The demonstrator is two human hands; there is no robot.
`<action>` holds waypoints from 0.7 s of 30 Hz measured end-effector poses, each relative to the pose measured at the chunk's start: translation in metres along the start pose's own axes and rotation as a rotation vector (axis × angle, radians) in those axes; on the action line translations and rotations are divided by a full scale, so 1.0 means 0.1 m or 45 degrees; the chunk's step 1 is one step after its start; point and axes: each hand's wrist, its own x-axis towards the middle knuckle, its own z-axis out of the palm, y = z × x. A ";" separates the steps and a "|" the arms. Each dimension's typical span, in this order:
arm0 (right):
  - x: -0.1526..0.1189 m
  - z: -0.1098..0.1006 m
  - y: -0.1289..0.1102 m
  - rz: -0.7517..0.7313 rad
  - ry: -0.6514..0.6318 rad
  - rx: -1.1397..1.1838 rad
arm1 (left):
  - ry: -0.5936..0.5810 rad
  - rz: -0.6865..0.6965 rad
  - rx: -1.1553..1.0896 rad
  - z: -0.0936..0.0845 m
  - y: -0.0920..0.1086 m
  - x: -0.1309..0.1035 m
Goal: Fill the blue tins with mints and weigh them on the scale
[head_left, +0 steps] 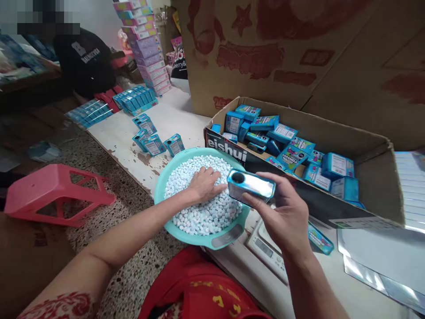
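Observation:
My left hand (206,185) lies on the small pale candies (199,220) heaped in a turquoise basin (160,188). Its thumb stands apart from its fingers, and some fingertips are sunk among the candies. My right hand (282,208) grips a small blue candy box (254,188) by its sides, thumb in front. This box is tilted above the basin's right rim, and a round dark hole shows in its shiny silvery end. Under my right wrist sits a white kitchen scale (265,248), partly hidden by the hand.
A long cardboard carton (372,177) holds several blue boxes behind the basin. More blue boxes (154,145) stand left on the worn white table (116,139). A tall box stack (146,48) rises behind. A red stool (43,190) and a person in black (86,66) are at left.

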 end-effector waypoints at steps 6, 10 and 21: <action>0.02 0.02 0.04 0.056 0.006 -0.004 | -0.035 -0.002 -0.128 -0.03 0.07 -0.10; 0.00 0.00 0.06 0.059 -0.015 -0.049 | 0.207 -0.214 -0.649 -0.05 -0.01 -0.06; 0.10 0.31 -0.09 -0.247 -0.234 -0.279 | 0.676 -0.444 -2.568 -0.70 0.31 -0.05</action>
